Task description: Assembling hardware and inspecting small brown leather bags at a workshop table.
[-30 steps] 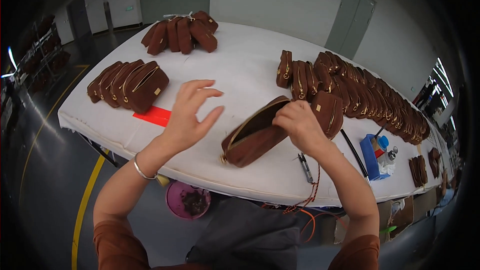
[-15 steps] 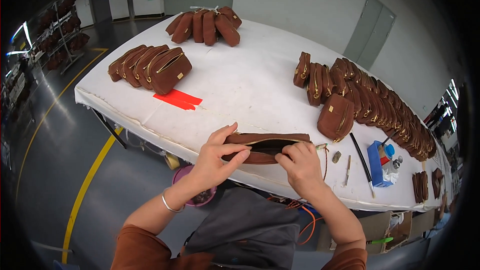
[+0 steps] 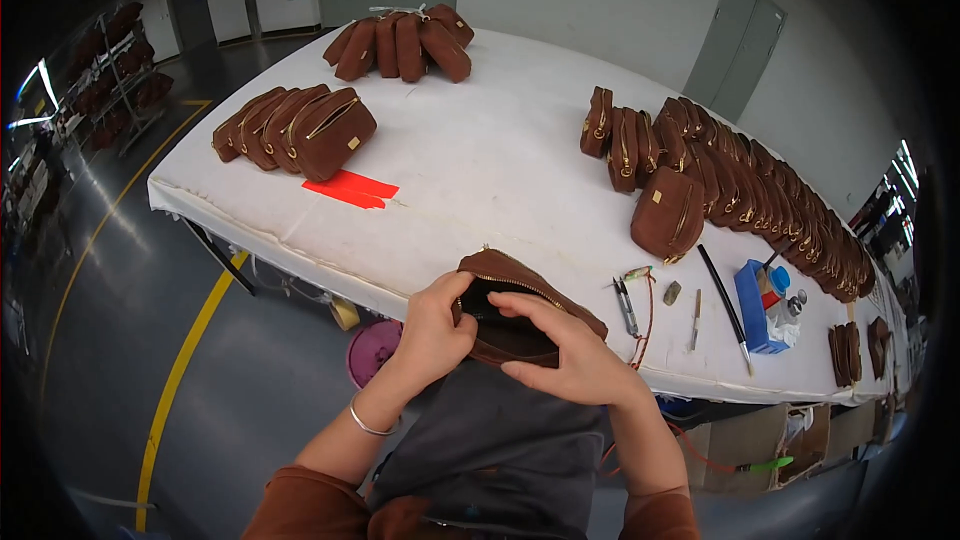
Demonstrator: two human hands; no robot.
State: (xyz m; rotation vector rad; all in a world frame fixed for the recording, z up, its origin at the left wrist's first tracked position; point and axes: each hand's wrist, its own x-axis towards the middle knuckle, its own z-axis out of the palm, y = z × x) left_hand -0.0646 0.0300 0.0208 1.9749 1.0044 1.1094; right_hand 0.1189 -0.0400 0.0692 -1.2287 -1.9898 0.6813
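Observation:
A brown zip pouch [image 3: 525,272] is held tilted at the table's near edge, its gold-toothed zipper undone and its dark lining showing. My left hand [image 3: 432,338] grips the pouch's left end, thumb and fingers closed on the rim. Over the mouth reaches my right hand [image 3: 578,358], its fingers stretched out toward the lining and the thumb apart by the near side. Nothing shows between the right fingers. A silver bangle [image 3: 372,418] circles my left wrist.
Brown pouches stand in a left group [image 3: 335,135], a far bundle [image 3: 405,45] and long right-hand rows [image 3: 740,180]. Red strips [image 3: 350,188] lie beside the left group. Snips [image 3: 626,308], a long-handled brush [image 3: 725,305] and a blue box [image 3: 750,310] with bottles lie to the right.
The pouch has come nearer and turned, and its mouth gapes wider. My right hand has let go of the zipper edge and spread over the opening. The snips are now uncovered.

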